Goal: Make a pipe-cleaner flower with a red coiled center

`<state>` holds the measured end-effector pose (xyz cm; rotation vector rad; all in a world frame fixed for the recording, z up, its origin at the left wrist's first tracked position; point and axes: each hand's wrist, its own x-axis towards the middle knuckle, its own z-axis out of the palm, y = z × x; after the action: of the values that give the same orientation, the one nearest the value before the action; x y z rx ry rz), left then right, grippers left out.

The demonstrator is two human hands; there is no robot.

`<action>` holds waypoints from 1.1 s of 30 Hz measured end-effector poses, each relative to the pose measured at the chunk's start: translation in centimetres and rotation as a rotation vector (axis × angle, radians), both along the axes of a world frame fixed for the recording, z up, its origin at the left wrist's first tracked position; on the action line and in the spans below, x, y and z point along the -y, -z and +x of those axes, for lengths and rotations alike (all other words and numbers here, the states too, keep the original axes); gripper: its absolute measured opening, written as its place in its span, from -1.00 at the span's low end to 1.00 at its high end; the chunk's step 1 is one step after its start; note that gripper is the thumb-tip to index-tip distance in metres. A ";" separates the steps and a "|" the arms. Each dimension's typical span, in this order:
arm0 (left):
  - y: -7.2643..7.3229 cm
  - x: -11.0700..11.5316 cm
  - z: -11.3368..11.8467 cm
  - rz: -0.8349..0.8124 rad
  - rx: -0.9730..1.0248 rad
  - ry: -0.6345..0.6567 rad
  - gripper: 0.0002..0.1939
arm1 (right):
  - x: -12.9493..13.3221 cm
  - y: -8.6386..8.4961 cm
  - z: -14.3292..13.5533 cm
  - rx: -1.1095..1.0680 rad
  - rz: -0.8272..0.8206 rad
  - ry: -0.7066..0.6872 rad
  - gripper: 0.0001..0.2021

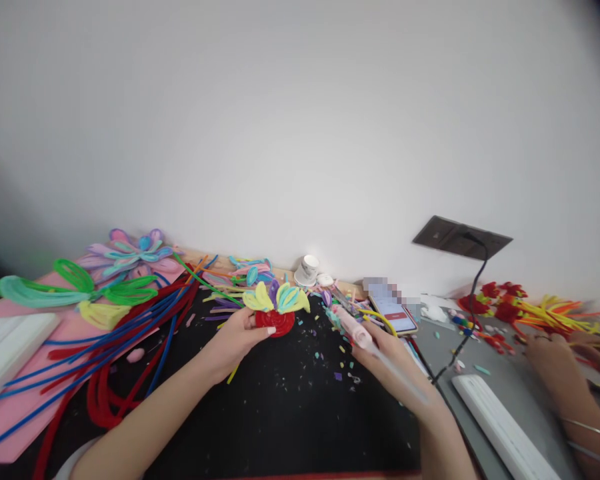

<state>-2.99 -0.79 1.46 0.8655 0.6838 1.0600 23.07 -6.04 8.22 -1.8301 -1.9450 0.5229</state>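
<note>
My left hand (235,343) is closed on the edge of a pipe-cleaner piece, its thumb across the front. This piece has a coiled red disc (279,323) topped by yellow, blue and purple petals (286,298). My right hand (387,363) grips a pink glue gun (353,327), with a translucent glue stick (400,375) poking out of its back. The gun's nozzle is hard to make out among loose scraps. A gap separates the gun from the red disc. Both hands hover over a black work surface (280,420).
Blue and red pipe cleaners (125,350) lie left, near pipe-cleaner flowers (140,257). A white cup (309,268) and a phone (393,310) stand or lie by the wall. At right are a power cord (475,293), a white power strip (500,427) and another person's hands (553,367).
</note>
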 end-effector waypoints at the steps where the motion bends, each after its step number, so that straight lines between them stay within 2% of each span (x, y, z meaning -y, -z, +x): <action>1: -0.1 -0.1 -0.2 0.000 0.021 -0.015 -0.59 | 0.0 0.3 0.1 0.019 -0.040 -0.002 -0.79; 6: -0.2 -0.5 -1.0 -0.023 0.065 -0.094 -0.68 | 0.2 2.8 0.1 0.093 -0.189 -0.015 -0.69; 8: -0.1 -0.7 -1.2 -0.034 0.068 -0.111 -0.69 | 0.4 3.3 0.0 0.111 -0.236 -0.022 -0.65; 10: -0.1 -0.7 -1.3 -0.039 0.070 -0.113 -0.69 | 0.4 3.0 0.1 0.138 -0.250 -0.035 -0.68; 13: -0.2 -0.6 -1.3 -0.048 0.071 -0.114 -0.68 | -0.5 1.8 0.2 0.193 -0.160 -0.027 -0.79; 17: -0.3 -0.4 -1.2 -0.051 0.078 -0.131 -0.64 | -3.3 0.1 -0.4 0.186 -0.044 0.041 -0.85; 20: -0.5 -0.4 -1.2 -0.057 0.081 -0.155 -0.63 | -6.4 -0.1 -2.0 0.211 -0.050 -0.010 -0.88; 23: -0.7 -0.3 -1.1 -0.075 0.090 -0.176 -0.56 | -9.8 0.9 -4.0 0.285 -0.088 -0.036 -0.90; 27: -0.7 -0.2 -1.1 -0.089 0.100 -0.171 -0.46 | -13.1 3.2 -6.2 0.331 -0.113 -0.006 -0.93; 30: -0.6 -0.2 -1.1 -0.107 0.096 -0.145 -0.46 | -14.1 4.5 -7.1 0.346 -0.118 0.019 -0.92; 33: -0.4 -0.2 -1.0 -0.134 0.078 -0.133 -0.48 | -14.2 4.7 -7.1 0.332 -0.122 0.034 -0.90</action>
<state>-4.00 -0.60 1.88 0.6667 0.7455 1.1474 15.93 8.14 3.48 -2.1366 -2.1271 0.3503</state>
